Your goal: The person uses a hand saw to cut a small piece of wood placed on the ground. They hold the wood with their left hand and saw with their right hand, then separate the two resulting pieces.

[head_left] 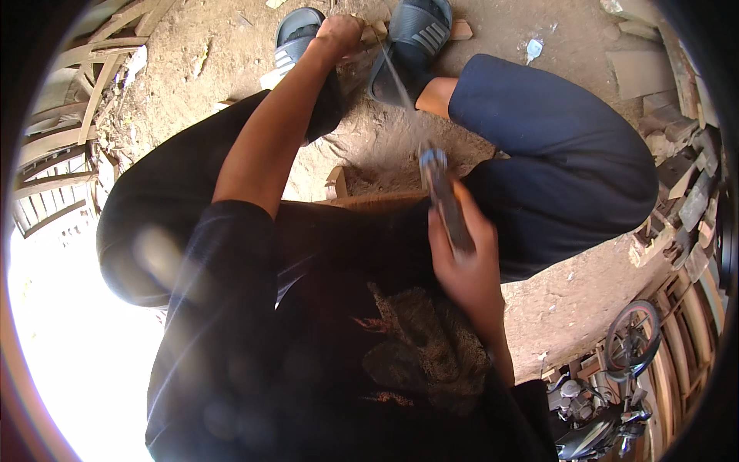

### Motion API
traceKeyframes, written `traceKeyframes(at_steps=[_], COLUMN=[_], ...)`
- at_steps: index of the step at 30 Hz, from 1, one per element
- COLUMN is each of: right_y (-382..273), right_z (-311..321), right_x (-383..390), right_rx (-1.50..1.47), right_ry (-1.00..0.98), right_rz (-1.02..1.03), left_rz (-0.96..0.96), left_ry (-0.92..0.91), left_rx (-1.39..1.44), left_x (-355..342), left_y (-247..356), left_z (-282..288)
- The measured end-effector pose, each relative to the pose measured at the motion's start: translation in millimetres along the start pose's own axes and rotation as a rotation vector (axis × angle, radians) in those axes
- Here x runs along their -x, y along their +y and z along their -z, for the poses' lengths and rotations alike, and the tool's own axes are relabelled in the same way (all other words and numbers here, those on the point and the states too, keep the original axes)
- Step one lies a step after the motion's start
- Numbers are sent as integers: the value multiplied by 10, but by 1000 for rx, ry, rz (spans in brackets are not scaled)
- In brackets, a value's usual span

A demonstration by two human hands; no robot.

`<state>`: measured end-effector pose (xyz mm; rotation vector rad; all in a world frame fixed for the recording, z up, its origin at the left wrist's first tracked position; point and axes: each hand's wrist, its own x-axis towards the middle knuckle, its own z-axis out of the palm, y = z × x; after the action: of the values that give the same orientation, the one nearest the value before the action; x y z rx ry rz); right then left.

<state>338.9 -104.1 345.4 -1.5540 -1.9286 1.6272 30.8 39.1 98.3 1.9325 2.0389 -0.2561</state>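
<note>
My right hand (pixel 471 266) is wrapped round the brown handle of a long-bladed hand tool (pixel 446 192), in front of my body. Its narrow blade, blurred by motion, reaches away toward my feet, and there is something blue where handle and blade meet. Far ahead, between my two dark sandals (pixel 419 35), my left hand (pixel 340 35) is closed on a light piece of wood (pixel 375 32). The tip of the blade passes close to that wood; whether they touch I cannot tell. Most of the left fingers are hidden.
Under me is a brown wooden seat edge (pixel 377 202), with a small wood block (pixel 336 183) by it. Stacked wood scraps (pixel 685 177) line the right side, curved wooden pieces (pixel 69 131) the left. A motorcycle (pixel 593 416) stands at the lower right. A pale scrap (pixel 534 51) lies on the dirt floor.
</note>
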Motion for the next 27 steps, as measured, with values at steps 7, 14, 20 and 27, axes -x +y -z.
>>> traceKeyframes(at_steps=[7,14,20,27], right_y=[50,129,-133,-28], right_z=[14,-39,-12,-56], right_x=[203,18,-407,20], right_rx=[39,-49,-20,-33], right_ry=[33,36,-154,-23], right_rz=[165,56,-200,-57], left_rz=[-7,-4,14,4], left_ry=[-1,-36,-88,-75], left_rx=[-10,-25,-11,11], left_x=[88,20,45,111], left_y=[-132,-162,-126,-82], left_z=[-81,-7,39,-52])
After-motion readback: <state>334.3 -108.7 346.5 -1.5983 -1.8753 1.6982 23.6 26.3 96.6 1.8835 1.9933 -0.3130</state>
